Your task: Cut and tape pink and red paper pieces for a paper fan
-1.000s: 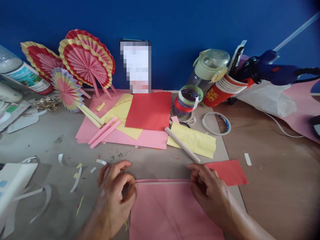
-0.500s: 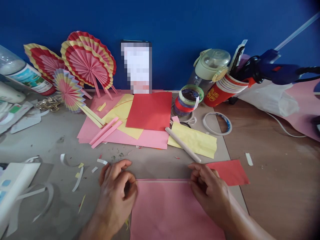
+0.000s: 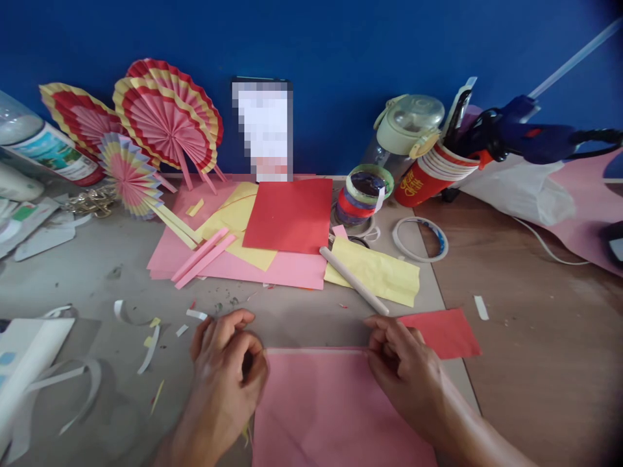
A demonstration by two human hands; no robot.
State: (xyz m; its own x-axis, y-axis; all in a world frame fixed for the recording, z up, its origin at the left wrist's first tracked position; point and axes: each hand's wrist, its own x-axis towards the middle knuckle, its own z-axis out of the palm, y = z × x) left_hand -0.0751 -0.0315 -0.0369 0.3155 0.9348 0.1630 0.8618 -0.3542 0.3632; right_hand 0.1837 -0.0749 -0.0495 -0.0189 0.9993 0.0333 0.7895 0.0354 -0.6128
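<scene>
A sheet of pink paper (image 3: pixel 331 402) lies flat in front of me, its far edge showing a narrow pale line. At its far left corner is my left hand (image 3: pixel 226 363), the fingers curled and pinched with the thumb against the paper's edge. My right hand (image 3: pixel 402 363) closes in the same way on the far right corner, thumb on the paper. A piece of red paper (image 3: pixel 442 332) lies just beyond my right hand. The near end of the pink sheet runs out of view.
Behind lie red paper (image 3: pixel 289 214), yellow paper (image 3: pixel 384 275) and a pale stick (image 3: pixel 355 282). Paper fans (image 3: pixel 165 130) lean at the back left. Tape rolls (image 3: pixel 365 194), a bottle (image 3: pixel 409 126) and a red cup (image 3: pixel 428 175) with tools stand at the back right. Paper scraps (image 3: pixel 150 347) litter the left.
The whole view has shifted slightly, so the background things sit a little further left. Both hands stay at the pink sheet's corners.
</scene>
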